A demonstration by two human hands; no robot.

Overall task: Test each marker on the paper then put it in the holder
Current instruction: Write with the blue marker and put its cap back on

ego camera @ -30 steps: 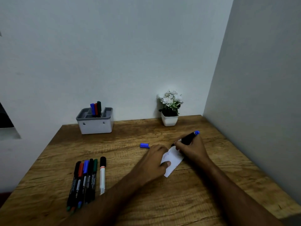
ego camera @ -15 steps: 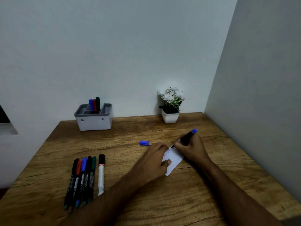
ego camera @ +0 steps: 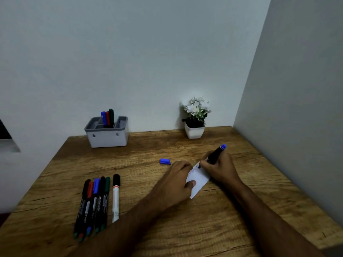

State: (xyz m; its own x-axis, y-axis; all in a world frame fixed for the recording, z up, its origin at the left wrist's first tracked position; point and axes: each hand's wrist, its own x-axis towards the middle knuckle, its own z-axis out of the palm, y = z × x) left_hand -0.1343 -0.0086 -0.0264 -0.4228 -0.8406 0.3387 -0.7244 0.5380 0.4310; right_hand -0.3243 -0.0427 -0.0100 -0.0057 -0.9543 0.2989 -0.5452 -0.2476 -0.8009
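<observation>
Marker test on a slip of paper: right hand writing, left hand steadying.

The right hand (ego camera: 220, 168) grips a black-barrelled marker (ego camera: 215, 154) with a blue end plug, its tip touching the far end of the paper slip (ego camera: 199, 182) on the wooden bench (ego camera: 185, 229); faint marks show on the paper near the tip. The left hand (ego camera: 176, 184) lies on the paper's left side, thumb pressed flat on the sheet and fingers bent down at its far edge. The blue cap (ego camera: 165, 161) lies loose on the bench just left of the left hand. Six capped markers (ego camera: 97, 203) lie side by side at front left. The grey holder (ego camera: 107, 135), against the back wall, contains three upright markers (ego camera: 107, 117): blue, red and green. A potted white-flowered plant (ego camera: 195, 117) stands at rear right.
</observation>
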